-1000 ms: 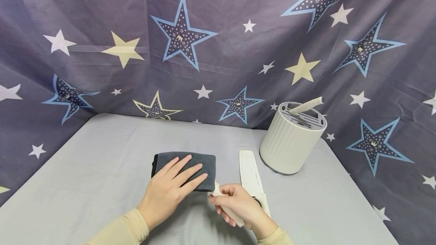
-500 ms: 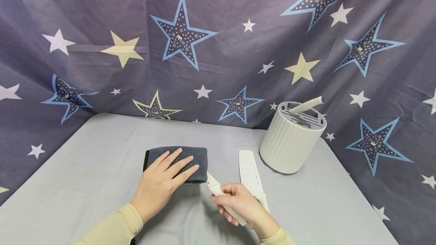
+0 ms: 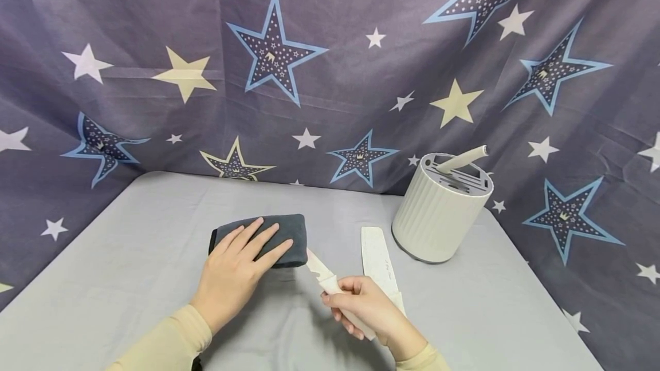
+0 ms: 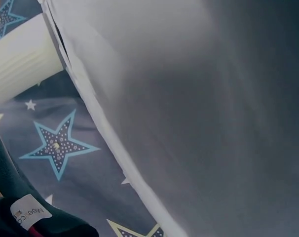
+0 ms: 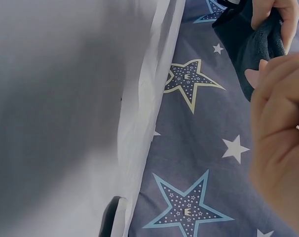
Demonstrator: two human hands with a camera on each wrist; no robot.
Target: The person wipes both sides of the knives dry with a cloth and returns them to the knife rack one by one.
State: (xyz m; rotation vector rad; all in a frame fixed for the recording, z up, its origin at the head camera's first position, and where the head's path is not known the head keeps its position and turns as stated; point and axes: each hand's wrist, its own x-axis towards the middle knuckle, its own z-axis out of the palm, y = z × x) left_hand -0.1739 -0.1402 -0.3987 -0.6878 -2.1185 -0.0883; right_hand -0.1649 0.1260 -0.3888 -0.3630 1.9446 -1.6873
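Note:
In the head view my left hand (image 3: 229, 276) lies over a folded dark grey cloth (image 3: 294, 233), fingers spread across its top. The right wrist view shows the thumb and fingers of that hand pinching the cloth (image 5: 243, 54) from both sides. My right hand (image 3: 361, 302) grips the white handle of a knife (image 3: 330, 285). Its pale blade runs up and left into the cloth, which hides most of it. Beside the right hand a white cleaver (image 3: 378, 259) lies on the table, its handle partly behind that hand.
A ribbed cream knife block (image 3: 438, 216) stands at the back right. One white-handled tool (image 3: 464, 159) sticks out of its slotted top. The grey-covered table (image 3: 170, 228) ends at a star-patterned curtain (image 3: 330, 73) behind.
My left hand and the cloth have slid left and away along the blade, baring more of it near the handle. The right hand has shifted slightly right, still gripping the knife.

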